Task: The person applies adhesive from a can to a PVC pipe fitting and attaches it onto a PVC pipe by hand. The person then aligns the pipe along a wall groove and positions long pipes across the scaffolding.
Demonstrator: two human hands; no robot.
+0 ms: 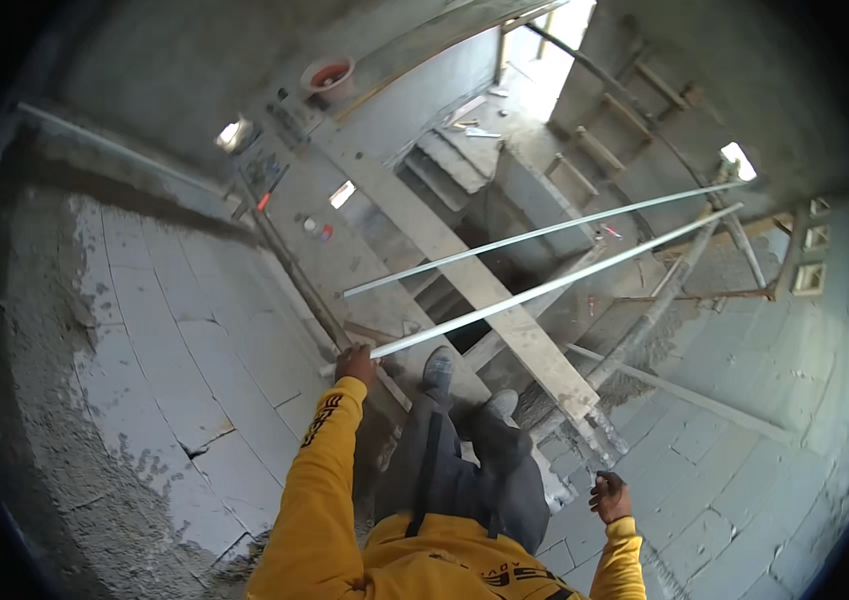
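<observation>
Left hand [354,364] closed around the near end of a long, thin white conduit pipe [554,284], arm in a yellow sleeve extended forward and up. Pipe running from that grip up and to the right across the open stairwell, far end reaching toward a small bright wall opening [737,160]. A second white pipe [534,235], roughly parallel and just above the first, apparently unheld, with its near end free over the void. Right hand [611,496] low at the side, fingers loosely curled, holding nothing visible. Judged light yet long and whippy: held at one end only, likely to sag and swing at the far tip; smooth plastic surface probably somewhat slippery, liable to kink or crack if levered against an edge. A second hold farther along the length, nearer the middle, judged the steadier way to control it. Feet in grey shoes [437,369] on a wooden plank [484,290] spanning the gap, concrete stairs [449,160] below. Grey block walls [174,330] to left and right, a wooden ladder [624,115] against the far wall, a red-lined basin [328,76] on a ledge above.
</observation>
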